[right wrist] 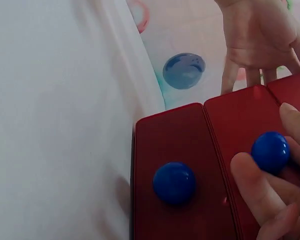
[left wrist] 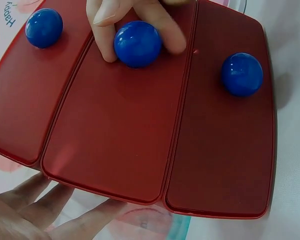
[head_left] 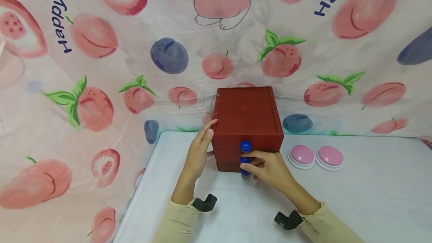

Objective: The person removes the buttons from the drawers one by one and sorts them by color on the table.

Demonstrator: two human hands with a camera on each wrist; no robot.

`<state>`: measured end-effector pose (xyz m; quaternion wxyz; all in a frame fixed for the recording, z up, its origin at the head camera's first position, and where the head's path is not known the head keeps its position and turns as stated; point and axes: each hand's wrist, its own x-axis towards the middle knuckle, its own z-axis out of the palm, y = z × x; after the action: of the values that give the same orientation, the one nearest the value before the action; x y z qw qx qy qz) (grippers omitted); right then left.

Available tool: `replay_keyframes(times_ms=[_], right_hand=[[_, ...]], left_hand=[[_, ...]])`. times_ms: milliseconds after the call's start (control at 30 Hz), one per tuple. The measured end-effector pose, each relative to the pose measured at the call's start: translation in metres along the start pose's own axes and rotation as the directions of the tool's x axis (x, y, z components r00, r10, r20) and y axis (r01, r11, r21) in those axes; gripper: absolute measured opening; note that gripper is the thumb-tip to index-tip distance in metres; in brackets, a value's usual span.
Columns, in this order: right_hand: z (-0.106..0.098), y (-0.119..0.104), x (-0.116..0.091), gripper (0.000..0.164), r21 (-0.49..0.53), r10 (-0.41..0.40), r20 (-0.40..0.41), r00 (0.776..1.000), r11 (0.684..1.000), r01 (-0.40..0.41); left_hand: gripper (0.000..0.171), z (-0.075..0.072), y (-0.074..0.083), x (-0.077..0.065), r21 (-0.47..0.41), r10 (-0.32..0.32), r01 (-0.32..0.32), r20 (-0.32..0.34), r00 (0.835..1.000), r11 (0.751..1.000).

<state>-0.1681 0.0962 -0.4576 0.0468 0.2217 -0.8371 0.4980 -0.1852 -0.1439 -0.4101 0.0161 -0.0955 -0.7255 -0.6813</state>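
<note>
A dark red box [head_left: 246, 111] with three stacked drawers stands on the table, each drawer front bearing a round blue knob. My right hand [head_left: 270, 168] has its fingers around the middle knob [left wrist: 138, 44], pinching it. Above that is the top knob [head_left: 245, 146]; the bottom knob [right wrist: 174, 183] sits on the lowest drawer, untouched. All three drawer fronts look closed in the left wrist view. My left hand [head_left: 197, 155] rests against the box's left side with extended fingers, its palm showing in the right wrist view. The box's inside is hidden.
Two pink push buttons, a left one [head_left: 302, 155] and a right one [head_left: 330, 157], with white bases stand right of the box. A white cloth [head_left: 371, 186] covers the table. Behind hangs a fruit-print backdrop [head_left: 168, 55], close to the box's back.
</note>
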Motion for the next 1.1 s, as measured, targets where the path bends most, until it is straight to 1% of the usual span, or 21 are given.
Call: replay_keyframes(times_ms=[200, 367, 600, 800, 900, 1100], right_hand=[[0.006, 0.000, 0.001, 0.029, 0.037, 0.035, -0.079, 0.996, 0.999, -0.032], [0.009, -0.003, 0.002, 0.024, 0.018, 0.042, -0.128, 0.991, 0.999, -0.039], [0.012, -0.006, -0.001, 0.019, -0.055, 0.055, -0.127, 0.990, 0.997, -0.063], [0.013, -0.010, -0.009, 0.021, -0.106, 0.035, -0.135, 0.990, 0.993, -0.050], [0.013, -0.012, -0.014, 0.022, -0.116, 0.031, -0.128, 0.991, 0.992, -0.046], [0.014, -0.015, -0.025, 0.021, -0.146, -0.009, -0.137, 0.991, 0.989, -0.011]], left_hand=[[0.044, 0.001, -0.001, 0.000, 0.002, 0.001, -0.002, 0.006, 1.000, 1.000], [0.044, 0.001, 0.000, 0.000, 0.008, 0.004, -0.004, 0.007, 1.000, 1.000], [0.044, 0.000, 0.000, -0.001, 0.010, 0.006, -0.006, 0.004, 1.000, 1.000], [0.044, 0.000, -0.001, 0.000, 0.032, 0.012, -0.012, 0.002, 1.000, 0.999], [0.044, 0.000, 0.001, 0.000, 0.046, 0.009, -0.009, -0.004, 1.000, 0.999], [0.044, 0.001, 0.003, -0.002, 0.043, 0.006, -0.006, -0.005, 1.000, 0.999]])
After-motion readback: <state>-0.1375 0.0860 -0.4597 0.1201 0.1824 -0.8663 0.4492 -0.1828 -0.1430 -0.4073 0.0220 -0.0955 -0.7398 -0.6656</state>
